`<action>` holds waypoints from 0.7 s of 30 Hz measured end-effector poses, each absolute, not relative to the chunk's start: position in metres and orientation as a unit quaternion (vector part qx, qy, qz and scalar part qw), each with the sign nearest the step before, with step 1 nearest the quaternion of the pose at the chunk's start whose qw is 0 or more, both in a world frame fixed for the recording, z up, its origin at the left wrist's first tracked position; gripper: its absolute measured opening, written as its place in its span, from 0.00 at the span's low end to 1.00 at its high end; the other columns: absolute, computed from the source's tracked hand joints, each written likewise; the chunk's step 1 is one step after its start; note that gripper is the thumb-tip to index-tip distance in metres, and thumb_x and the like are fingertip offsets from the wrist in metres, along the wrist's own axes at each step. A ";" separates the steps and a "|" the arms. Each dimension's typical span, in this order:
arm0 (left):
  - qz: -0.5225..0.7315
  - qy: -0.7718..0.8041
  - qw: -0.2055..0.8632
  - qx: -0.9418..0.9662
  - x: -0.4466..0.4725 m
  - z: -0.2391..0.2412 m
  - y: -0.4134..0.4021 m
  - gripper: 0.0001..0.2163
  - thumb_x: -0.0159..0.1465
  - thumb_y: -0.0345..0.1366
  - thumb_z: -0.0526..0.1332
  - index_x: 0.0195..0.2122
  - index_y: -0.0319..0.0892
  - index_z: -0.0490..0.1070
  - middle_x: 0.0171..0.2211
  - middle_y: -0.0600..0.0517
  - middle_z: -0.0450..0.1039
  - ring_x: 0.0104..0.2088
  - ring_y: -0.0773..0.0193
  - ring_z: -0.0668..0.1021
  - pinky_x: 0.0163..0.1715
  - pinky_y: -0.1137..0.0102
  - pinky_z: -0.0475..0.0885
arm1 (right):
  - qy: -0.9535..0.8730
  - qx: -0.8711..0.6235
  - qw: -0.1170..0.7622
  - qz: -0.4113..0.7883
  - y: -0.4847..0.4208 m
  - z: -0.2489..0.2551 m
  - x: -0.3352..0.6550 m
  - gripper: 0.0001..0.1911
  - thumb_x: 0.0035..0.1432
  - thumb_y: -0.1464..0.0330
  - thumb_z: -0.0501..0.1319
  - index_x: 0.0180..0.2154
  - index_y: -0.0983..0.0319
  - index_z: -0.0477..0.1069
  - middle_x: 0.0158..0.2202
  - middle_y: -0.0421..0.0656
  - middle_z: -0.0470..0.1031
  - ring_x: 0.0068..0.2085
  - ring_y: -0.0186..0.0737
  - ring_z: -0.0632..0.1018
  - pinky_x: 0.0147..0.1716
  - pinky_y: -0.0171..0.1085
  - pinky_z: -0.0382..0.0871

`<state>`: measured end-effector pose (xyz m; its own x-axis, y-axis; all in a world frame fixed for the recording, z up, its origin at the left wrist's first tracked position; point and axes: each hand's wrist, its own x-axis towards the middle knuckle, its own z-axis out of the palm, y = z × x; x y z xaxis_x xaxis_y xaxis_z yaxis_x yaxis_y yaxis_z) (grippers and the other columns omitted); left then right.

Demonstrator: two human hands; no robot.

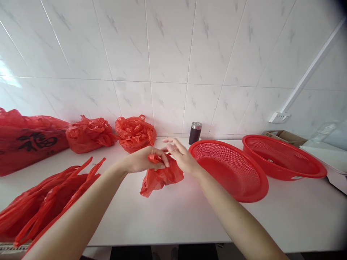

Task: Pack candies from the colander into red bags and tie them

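I logged the left hand (142,160) clenched on the gathered top of one red plastic bag (159,178), held just above the tabletop (168,220) at its middle, with the bag's crumpled body hanging down to touch the surface. The right hand (180,155) lay against the same gathered top with its fingers spread; I saw no closed grip there. A sheaf of flat red bags (46,202) lay at the near left corner, apart from both hands. Two bunched red bags (135,133) (89,134) and a large red sack (29,142) with black lettering sat along the back edge on the left. A red strainer basket (230,169) stood just beside the right wrist, a second red basin (284,159) beyond it toward the right edge, and a dark canister (195,133) at the back edge. My assessment: the handling of this bag was part-way, since it was neither flattened nor knotted, and the flat sheaf appeared unworked.
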<state>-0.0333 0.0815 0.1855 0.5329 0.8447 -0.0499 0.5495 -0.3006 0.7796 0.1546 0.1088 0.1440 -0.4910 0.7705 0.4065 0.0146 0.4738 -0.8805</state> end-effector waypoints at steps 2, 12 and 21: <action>0.189 0.489 0.294 0.799 -0.027 0.180 0.079 0.07 0.53 0.25 0.55 0.27 0.43 0.71 0.25 0.56 0.68 0.26 0.68 0.68 0.26 0.74 0.61 | -0.735 -0.291 0.415 0.451 0.118 0.125 0.145 0.19 0.66 0.52 0.48 0.49 0.54 0.66 0.41 0.39 0.72 0.46 0.37 0.72 0.47 0.39 0.64; 0.395 0.532 -0.033 0.748 -0.018 0.129 0.075 0.14 0.56 0.26 0.54 0.42 0.45 0.66 0.44 0.51 0.72 0.38 0.62 0.76 0.32 0.71 0.67 | -0.612 -0.211 0.388 0.656 0.114 0.108 0.138 0.08 0.60 0.63 0.57 0.37 0.60 0.69 0.30 0.38 0.71 0.28 0.33 0.73 0.35 0.36 0.68; 0.411 0.611 0.138 0.662 -0.031 0.079 0.039 0.18 0.68 0.44 0.48 0.53 0.48 0.70 0.46 0.48 0.75 0.47 0.58 0.75 0.47 0.65 0.68 | -0.780 -0.399 0.428 0.222 0.109 0.081 0.131 0.09 0.61 0.69 0.47 0.31 0.58 0.63 0.27 0.36 0.72 0.28 0.35 0.72 0.32 0.34 0.62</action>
